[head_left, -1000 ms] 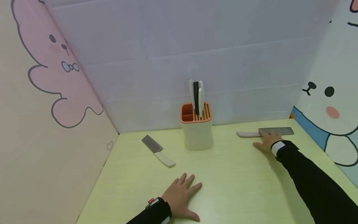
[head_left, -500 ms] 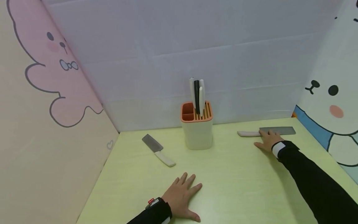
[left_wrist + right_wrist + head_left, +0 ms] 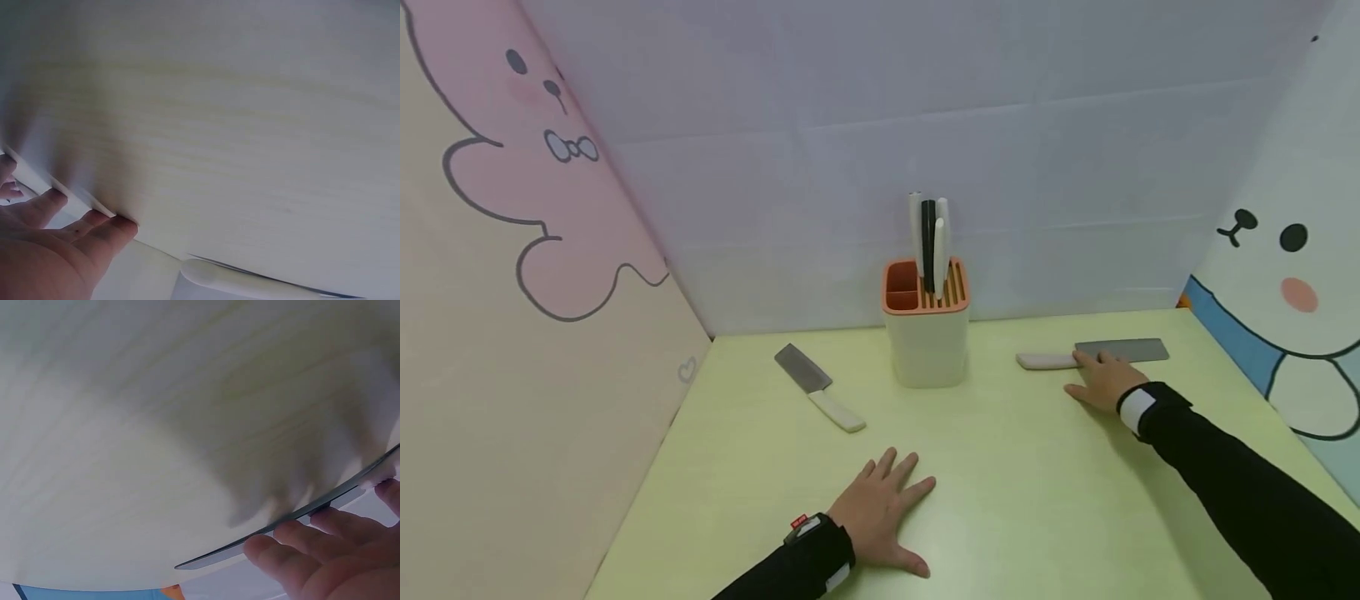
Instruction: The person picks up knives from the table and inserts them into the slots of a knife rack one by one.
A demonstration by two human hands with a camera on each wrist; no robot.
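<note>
In the head view my right hand [image 3: 1105,383] touches a large cleaver [image 3: 1122,350] lying flat at the back right, fingertips near where blade meets pale handle. The right wrist view has the fingers [image 3: 281,559] of that hand along the dark cleaver blade [image 3: 215,555]. Palm down and fingers spread, my left hand [image 3: 880,512] rests on the table [image 3: 992,492] near the front. Beyond it lies a smaller cleaver [image 3: 805,368] with a white handle; part of that handle [image 3: 212,275] appears in the left wrist view.
A white knife holder [image 3: 928,350] with an orange rim stands at the back middle, holding several white and black handled knives [image 3: 929,246]. A pale cloth wall [image 3: 850,192] rises behind the table, with cartoon-printed walls [image 3: 1292,333] at both sides.
The large cleaver and my right hand have shifted slightly left, closer to the knife holder. My left hand has stayed in place. The head view has tilted a little.
</note>
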